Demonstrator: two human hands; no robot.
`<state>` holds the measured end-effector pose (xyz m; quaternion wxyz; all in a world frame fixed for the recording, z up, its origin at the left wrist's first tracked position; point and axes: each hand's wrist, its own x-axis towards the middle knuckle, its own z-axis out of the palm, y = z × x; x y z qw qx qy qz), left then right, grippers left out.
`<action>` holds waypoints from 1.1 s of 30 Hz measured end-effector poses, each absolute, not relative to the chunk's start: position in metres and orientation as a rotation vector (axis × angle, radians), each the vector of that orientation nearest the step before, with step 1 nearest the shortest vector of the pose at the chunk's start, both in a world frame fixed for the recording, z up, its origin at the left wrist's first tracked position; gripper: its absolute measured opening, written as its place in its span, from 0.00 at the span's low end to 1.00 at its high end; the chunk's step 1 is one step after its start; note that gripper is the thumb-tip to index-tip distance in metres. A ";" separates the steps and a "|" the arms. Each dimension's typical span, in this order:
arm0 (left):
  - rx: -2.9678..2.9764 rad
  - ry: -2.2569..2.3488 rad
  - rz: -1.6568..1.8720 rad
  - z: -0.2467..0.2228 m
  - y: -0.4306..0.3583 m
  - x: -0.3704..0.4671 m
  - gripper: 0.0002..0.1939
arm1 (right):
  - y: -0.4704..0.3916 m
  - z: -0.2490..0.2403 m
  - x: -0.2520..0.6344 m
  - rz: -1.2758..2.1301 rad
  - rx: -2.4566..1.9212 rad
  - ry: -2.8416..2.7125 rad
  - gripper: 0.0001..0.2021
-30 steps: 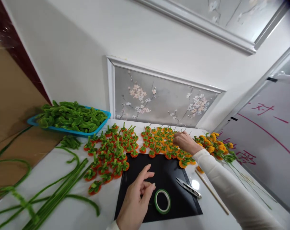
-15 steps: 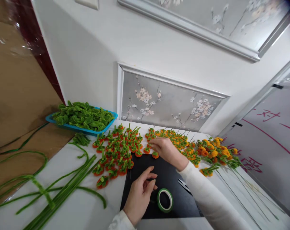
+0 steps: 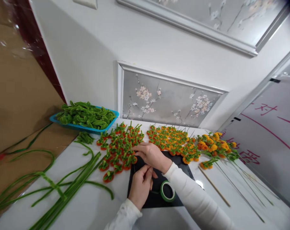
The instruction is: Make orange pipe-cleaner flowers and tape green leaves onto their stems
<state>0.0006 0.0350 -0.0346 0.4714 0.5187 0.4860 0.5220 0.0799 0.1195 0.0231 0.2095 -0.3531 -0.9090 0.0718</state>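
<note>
My right hand reaches across my left one, its fingertips at the right edge of the cluster of orange-red pieces with green tops. Whether it grips one of them is hidden. Below it, my left hand is held over the black mat, thumb and fingers pressed together; anything between them is too small to make out. A roll of green tape lies on the mat beneath my right forearm. Yellow-orange pieces with green tops stand behind my right hand.
A blue tray of green fuzzy leaves sits at the back left. Long green stems lie at the left. Finished-looking orange flowers, thin wires and a brown stick lie at the right. A framed panel stands behind.
My right hand has moved left and slightly down, to the edge of the orange-red pieces. My left hand's fingers have closed together. The scissors are now hidden, and the brown stick shows.
</note>
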 end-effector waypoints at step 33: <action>1.386 1.111 1.074 -0.002 0.048 -0.007 0.18 | 0.060 0.001 0.161 0.878 -0.972 -1.585 0.13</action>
